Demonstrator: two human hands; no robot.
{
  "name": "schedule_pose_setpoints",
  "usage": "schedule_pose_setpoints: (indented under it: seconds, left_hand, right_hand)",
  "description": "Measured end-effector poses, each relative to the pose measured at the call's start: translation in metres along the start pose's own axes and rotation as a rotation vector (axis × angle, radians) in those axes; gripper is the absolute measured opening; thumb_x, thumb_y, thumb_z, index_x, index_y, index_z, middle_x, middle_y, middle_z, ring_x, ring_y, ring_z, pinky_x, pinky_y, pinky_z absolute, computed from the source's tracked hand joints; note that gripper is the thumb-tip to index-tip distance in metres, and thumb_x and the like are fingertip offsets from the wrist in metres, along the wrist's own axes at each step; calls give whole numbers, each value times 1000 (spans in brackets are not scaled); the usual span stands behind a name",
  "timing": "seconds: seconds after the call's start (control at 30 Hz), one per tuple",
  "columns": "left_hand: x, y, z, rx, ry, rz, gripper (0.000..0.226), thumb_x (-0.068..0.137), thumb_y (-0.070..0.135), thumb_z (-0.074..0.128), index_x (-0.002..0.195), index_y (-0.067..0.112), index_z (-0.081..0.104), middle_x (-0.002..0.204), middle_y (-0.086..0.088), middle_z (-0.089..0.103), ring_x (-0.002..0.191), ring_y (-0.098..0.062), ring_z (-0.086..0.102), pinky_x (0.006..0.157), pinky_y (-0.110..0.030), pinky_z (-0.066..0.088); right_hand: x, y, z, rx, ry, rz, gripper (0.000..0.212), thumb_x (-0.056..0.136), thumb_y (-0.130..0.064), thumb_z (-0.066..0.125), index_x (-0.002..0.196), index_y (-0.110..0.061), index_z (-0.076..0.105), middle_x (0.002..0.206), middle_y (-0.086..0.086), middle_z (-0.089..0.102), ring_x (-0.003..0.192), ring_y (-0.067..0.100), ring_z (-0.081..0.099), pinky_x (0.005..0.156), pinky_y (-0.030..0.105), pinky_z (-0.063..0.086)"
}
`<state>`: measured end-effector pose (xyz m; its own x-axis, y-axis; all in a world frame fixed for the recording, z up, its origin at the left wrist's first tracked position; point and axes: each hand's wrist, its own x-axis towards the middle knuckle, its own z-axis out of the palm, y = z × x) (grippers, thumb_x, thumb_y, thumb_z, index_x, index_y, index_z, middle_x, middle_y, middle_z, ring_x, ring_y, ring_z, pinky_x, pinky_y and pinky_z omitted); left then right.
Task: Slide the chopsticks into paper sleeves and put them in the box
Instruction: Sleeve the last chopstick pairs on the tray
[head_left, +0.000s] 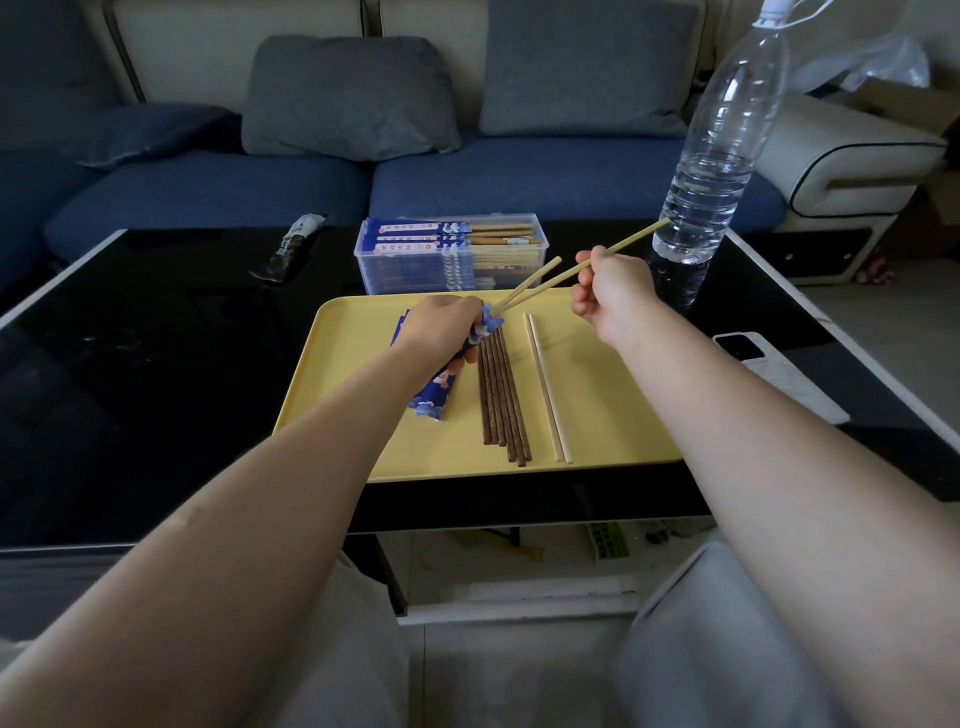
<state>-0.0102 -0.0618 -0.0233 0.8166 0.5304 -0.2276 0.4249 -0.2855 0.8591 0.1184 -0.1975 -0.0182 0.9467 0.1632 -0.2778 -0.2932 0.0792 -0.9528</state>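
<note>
Head view: box (410, 260) of sleeved chopsticks (452, 240)

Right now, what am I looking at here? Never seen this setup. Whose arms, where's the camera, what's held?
No robot: a person's bare arms, filmed by one camera worn on the head, looking down. The left hand grips a blue paper sleeve. The right hand pinches a pale chopstick pair, tips at the sleeve's mouth. All this is over a yellow tray holding brown chopsticks and another pale pair. Behind the tray stands a clear box of sleeved chopsticks, with a water bottle to its right.
</note>
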Motion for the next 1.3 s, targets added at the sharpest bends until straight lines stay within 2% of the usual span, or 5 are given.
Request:
schedule_pose_setpoints:
  seconds: [0.3,0.5,0.67,1.03,1.3]
  left_hand:
    - [1,1,4,16,-73,19,17,97,19,45,87,12,56,70,-7,57,54,-15,48,49,-22,41]
    - [2,0,8,58,-101,127,21,104,23,45,100,10,61,67,-1,63,46,-9,54,43,-19,49]
    - [6,-2,5,26,-65,132,22,105,25,46,98,9,60,68,-1,64,46,-10,56,44,-20,49]
    - [7,-5,-3,81,-208,94,18,103,27,52,102,14,64,75,-3,70,51,-11,59,49,-23,51]
    - [5,-5,-6,43,-255,89,21,103,24,51,106,10,66,77,-6,70,54,-14,57,51,-25,49]
  right_hand:
    - [-11,8,3,-163,-161,-18,23,104,-26,54,102,-9,69,71,1,63,64,14,65,63,27,57]
    - [-17,15,13,-234,-404,98,22,102,-26,56,111,-12,71,67,-4,44,57,9,41,53,20,42]
    - [-32,20,23,-289,-479,155,15,100,-28,60,99,-13,62,59,-4,56,47,6,52,55,20,44]
    - [-11,15,11,-183,-32,-4,25,98,-35,62,94,-12,69,73,1,61,61,11,55,60,24,53]
    - [-6,14,4,-145,-93,4,14,99,-25,62,98,-12,65,78,3,62,68,12,58,64,25,54]
